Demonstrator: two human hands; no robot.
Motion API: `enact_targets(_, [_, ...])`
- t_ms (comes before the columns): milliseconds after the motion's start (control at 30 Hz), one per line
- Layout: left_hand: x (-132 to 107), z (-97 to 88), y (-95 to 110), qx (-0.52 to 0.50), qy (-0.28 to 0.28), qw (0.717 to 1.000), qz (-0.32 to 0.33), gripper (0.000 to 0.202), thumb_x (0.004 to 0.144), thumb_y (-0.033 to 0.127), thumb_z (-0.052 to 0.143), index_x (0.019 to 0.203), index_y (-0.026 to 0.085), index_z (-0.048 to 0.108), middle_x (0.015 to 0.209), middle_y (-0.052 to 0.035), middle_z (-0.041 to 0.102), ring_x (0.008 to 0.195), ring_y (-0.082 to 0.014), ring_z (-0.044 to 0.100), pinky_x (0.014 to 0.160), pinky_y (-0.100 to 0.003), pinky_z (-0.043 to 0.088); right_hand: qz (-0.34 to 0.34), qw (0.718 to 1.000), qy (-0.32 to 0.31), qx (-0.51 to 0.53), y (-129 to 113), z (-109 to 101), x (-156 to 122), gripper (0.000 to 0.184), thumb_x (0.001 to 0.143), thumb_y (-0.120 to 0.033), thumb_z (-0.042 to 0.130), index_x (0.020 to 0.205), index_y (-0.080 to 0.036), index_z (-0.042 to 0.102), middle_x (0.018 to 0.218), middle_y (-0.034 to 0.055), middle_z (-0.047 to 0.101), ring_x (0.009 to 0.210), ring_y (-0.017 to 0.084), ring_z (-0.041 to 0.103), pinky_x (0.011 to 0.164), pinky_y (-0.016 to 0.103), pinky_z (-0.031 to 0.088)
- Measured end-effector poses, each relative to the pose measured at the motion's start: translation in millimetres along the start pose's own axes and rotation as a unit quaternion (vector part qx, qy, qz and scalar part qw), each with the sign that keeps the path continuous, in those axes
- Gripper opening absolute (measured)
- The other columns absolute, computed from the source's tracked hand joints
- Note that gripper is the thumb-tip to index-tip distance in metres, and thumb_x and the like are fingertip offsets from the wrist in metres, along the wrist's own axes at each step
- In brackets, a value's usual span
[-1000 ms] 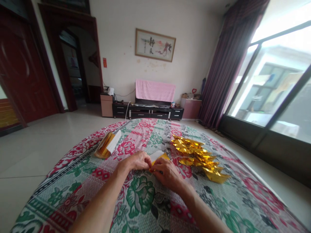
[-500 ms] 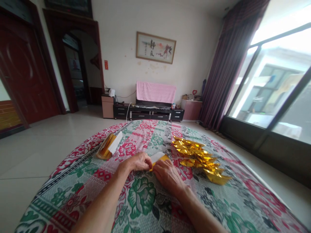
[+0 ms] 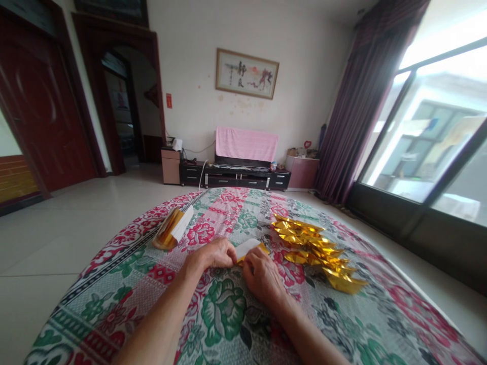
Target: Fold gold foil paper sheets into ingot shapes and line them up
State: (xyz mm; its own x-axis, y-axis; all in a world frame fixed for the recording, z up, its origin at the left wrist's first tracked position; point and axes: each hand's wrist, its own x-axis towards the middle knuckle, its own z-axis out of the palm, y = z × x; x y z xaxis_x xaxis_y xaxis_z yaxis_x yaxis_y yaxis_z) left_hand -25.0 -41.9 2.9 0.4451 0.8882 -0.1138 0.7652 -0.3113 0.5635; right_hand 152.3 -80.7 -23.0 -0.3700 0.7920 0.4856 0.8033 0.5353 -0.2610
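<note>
Between my hands on the cloth lies a partly folded sheet of gold foil paper point(image 3: 246, 247), its white back facing up and gold showing along the edges. My left hand point(image 3: 216, 253) pinches the sheet's left end, fingers closed. At the right end, my right hand point(image 3: 262, 269) rests with curled fingers pressed on the paper; its fingertips are partly hidden. To the right stand several folded gold foil ingots point(image 3: 310, 245) in an overlapping row. A curled stack of gold and white paper sheets point(image 3: 172, 228) sits at the left.
A flowered tablecloth point(image 3: 224, 306) covers the round table. Beyond it stand a low black TV cabinet point(image 3: 236, 177) and a television under a pink cloth point(image 3: 247, 144). Large windows and a purple curtain point(image 3: 350, 111) are on the right, a dark red door point(image 3: 45, 106) on the left.
My right hand has shifted slightly right and curled more, and more of the paper's white side shows. My left hand keeps its pinch. The view has turned a little to the left.
</note>
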Motion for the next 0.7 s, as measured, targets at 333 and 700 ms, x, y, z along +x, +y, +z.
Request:
enact_targets(333, [1,4.8,12,0.065,0.052,0.996,-0.015,0.029,0.06,0.025,0.048,0.07,0.013,0.073,0.053,-0.0004,0.06,0.053,-0.0101,0.048,0.046,-0.019,0.028,0.03,0.999,-0.006,0.015,2,0,6,0.019,0.081,-0.017,0.047,0.064,-0.017,0.054,0.075,0.0032,0.055,0.07,0.011,0.051,0.062,0.021,0.033])
enact_targets(700, [-1,-0.8,16,0.058,0.035,0.997,-0.026,0.028,0.058,0.024,0.051,0.07,0.014,0.074,0.058,-0.0016,0.065,0.057,-0.0118,0.053,0.047,-0.019,0.03,0.019,1.0,-0.022,-0.01,6,1,12,0.02,0.084,-0.02,0.047,0.065,-0.017,0.055,0.076,0.0022,0.054,0.071,0.011,0.052,0.062,0.021,0.032])
